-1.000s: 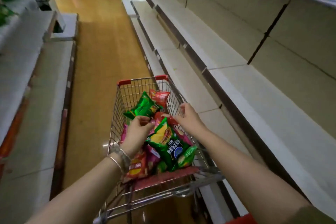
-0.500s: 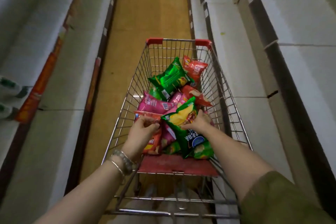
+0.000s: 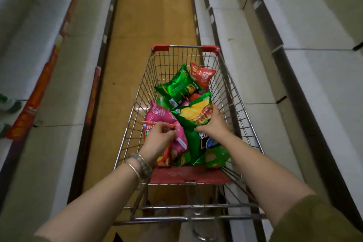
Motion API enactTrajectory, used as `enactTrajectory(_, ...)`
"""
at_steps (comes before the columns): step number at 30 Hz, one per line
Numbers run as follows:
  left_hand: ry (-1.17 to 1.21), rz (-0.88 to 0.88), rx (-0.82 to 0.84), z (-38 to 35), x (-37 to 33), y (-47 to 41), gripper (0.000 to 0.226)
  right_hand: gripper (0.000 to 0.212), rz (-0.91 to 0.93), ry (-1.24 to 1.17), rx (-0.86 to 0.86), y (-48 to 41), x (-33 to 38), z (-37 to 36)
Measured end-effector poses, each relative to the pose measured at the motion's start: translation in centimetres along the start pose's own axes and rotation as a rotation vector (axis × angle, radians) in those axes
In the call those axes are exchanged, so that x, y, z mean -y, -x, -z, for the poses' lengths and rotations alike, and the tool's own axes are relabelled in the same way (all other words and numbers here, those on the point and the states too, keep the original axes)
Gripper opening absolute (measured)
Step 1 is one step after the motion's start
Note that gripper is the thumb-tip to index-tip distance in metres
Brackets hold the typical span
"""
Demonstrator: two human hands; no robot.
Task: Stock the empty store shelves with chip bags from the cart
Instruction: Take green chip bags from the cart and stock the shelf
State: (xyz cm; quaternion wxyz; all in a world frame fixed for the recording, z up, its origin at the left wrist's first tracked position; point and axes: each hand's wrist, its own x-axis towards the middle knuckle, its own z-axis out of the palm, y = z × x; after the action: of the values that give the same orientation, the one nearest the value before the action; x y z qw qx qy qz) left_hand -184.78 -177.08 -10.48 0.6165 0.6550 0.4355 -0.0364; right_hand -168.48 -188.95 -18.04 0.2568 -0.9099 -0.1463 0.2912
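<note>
- The left hand [image 3: 159,139] is curled, its thumb and fingertips pinching the top seam of a red-orange foil chip bag [image 3: 148,128] near the cart's left wall. Silver bracelets [image 3: 138,163] circle its wrist.
- The right hand [image 3: 213,125] grips a green foil chip bag printed with yellow crisps [image 3: 193,115]. The thumb is on the bag's near side and the fingers wrap over its right edge, with the bag tilted up out of the pile.
- Both hands are in the near half of a silver wire shopping cart with red plastic corners [image 3: 185,46].
- A pink foil chip bag [image 3: 159,112] lies against the cart's left wall, just beyond the left hand and touching the red-orange bag.
- A glossy green chip bag [image 3: 177,86] lies across the pile toward the far end.
- A red chip bag [image 3: 203,74] leans in the far right corner.
- A crumpled green bag [image 3: 216,157] sits at the near edge, against the red seat flap [image 3: 188,176].
- An olive sleeve [image 3: 314,222] covers the right upper arm.
- The cart stands on a yellow-brown aisle floor [image 3: 153,15], close beside the pale right-hand shelves [image 3: 261,94].
- The pale left-hand shelves [image 3: 64,65], with orange-red edge strips, flank the aisle's other side.
</note>
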Motion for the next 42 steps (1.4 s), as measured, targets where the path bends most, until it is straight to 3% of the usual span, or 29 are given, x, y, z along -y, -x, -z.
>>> enactTrajectory(8, 0.076, -0.197, 0.172, 0.5, -4.4, 3.6, 0.085, 0.055, 0.276, -0.235, -0.134, 9.2, 7.7, 9.0)
enactTrajectory(10, 0.180, -0.246, 0.239, 0.8, -5.7, 5.0, 0.088, 0.063, 0.305, -0.164, -0.154, 12.6, 9.2, 11.0)
enactTrajectory(12, 0.348, -0.290, 0.252, 1.6, -7.2, 6.5, 0.094, 0.088, 0.337, 0.052, -0.205, 15.4, 10.0, 12.7)
enactTrajectory(14, 0.500, -0.356, 0.210, 3.0, -8.7, 7.7, 0.088, 0.101, 0.345, 0.298, -0.261, 17.9, 10.1, 14.7)
enactTrajectory(16, 0.514, -0.431, 0.233, 4.2, -10.1, 8.5, 0.081, 0.100, 0.386, 0.519, -0.313, 20.6, 10.4, 16.6)
enactTrajectory(21, 0.257, -0.542, 0.547, 2.0, -12.3, 12.6, 0.082, 0.091, 0.573, 0.752, -0.431, 26.5, 11.4, 19.2)
enactTrajectory(23, 0.294, -0.599, 0.586, 0.0, -12.5, 14.6, 0.077, 0.091, 0.645, 0.813, -0.516, 28.4, 11.3, 19.7)
enactTrajectory(25, 0.437, -0.585, 0.538, -1.6, -12.7, 16.7, 0.073, 0.097, 0.665, 0.880, -0.720, 30.5, 10.1, 20.2)
enactTrajectory(27, 0.681, -0.463, 0.515, -2.9, -12.5, 18.6, 0.072, 0.096, 0.598, 0.713, -0.920, 32.7, 8.0, 20.4)
enactTrajectory(30, 0.956, -0.348, 0.556, -4.9, -12.0, 22.1, 0.078, 0.069, 0.444, 0.180, -1.099, 37.4, 5.3, 20.4)
enactTrajectory(32, 1.023, -0.353, 0.627, -6.4, -11.5, 25.3, 0.080, 0.065, 0.315, -0.227, -0.963, 40.8, 4.3, 20.0)
enactTrajectory(34, 1.034, -0.365, 0.750, -8.1, -10.9, 28.7, 0.074, 0.068, 0.263, -0.591, -0.680, 43.7, 4.0, 19.5)
enactTrajectory(36, 0.992, -0.416, 0.885, -9.6, -10.6, 32.1, 0.070, 0.063, 0.327, -0.734, -0.625, 45.9, 3.9, 19.1)
enactTrajectory(39, 0.865, -0.579, 1.020, -11.2, -11.1, 36.2, 0.078, 0.075, 0.411, -0.806, -0.816, 48.9, 3.5, 20.6)
enactTrajectory(42, 0.756, -0.790, 1.072, -12.0, -13.0, 38.9, 0.039, 0.071, 0.486, -0.935, -0.959, 53.2, 2.6, 24.0)
